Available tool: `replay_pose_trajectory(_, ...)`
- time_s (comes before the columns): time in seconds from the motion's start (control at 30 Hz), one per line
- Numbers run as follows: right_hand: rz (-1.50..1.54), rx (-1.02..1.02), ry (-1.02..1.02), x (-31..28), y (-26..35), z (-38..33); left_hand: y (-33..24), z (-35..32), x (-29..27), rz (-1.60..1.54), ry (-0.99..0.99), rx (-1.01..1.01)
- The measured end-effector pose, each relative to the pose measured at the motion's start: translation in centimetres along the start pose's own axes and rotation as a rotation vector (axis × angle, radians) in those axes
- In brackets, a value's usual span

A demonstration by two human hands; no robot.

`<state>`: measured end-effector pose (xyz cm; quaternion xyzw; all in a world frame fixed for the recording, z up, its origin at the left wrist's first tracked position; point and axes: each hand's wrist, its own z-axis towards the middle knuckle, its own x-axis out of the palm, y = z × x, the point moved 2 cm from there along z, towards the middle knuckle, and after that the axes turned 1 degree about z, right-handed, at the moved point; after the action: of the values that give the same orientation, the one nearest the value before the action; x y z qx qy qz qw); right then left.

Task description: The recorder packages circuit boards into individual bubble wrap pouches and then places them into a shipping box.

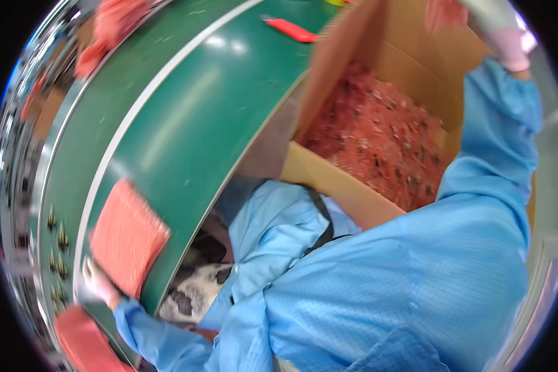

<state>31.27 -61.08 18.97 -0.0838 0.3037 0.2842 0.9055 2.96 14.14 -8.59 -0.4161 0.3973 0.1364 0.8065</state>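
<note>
My left hand [99,282], in a whitish glove, is beside the lower left edge of a pink, shiny stack that looks like bubble-wrap bags [129,239]. Its fingers look stretched out, though blur hides whether they touch the stack. At the upper right, my right hand [496,28], gloved too, reaches over a deep cardboard box [347,183]. A pink bag-like piece [445,15] hangs at its fingers, partly cut off by the picture's edge. Inside the box lie many pink bubble bags [384,136] with dark parts showing through.
A green work surface [186,124] with a white stripe curves along the left. A red-handled tool [291,30] lies near its far end. Several small parts [59,248] stand at the left edge. More pink material lies at the lower left [87,341] and far left [115,28].
</note>
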Motion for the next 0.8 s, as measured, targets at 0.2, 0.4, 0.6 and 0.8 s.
replay_pose_trajectory(0.2, -0.221, 0.667, 0.294, 0.2, -19.1, -21.6, -1.9, -0.3, -1.0, 0.266, 0.085, 0.050)
replay_pose_trajectory(0.4, -0.561, 1.264, 0.671, 1.3, -28.1, -39.7, 0.1, 3.2, -0.4, 0.405, 0.242, 0.130)
replay_pose_trajectory(0.6, -0.632, 1.275, 0.654, 6.7, -31.1, -47.1, 6.6, 9.3, -3.5, 0.149, 0.431, -0.071)
replay_pose_trajectory(0.8, -0.283, 1.422, 0.645, 8.7, -31.6, -48.5, 0.2, 10.5, -4.3, 0.483, 0.408, 0.020)
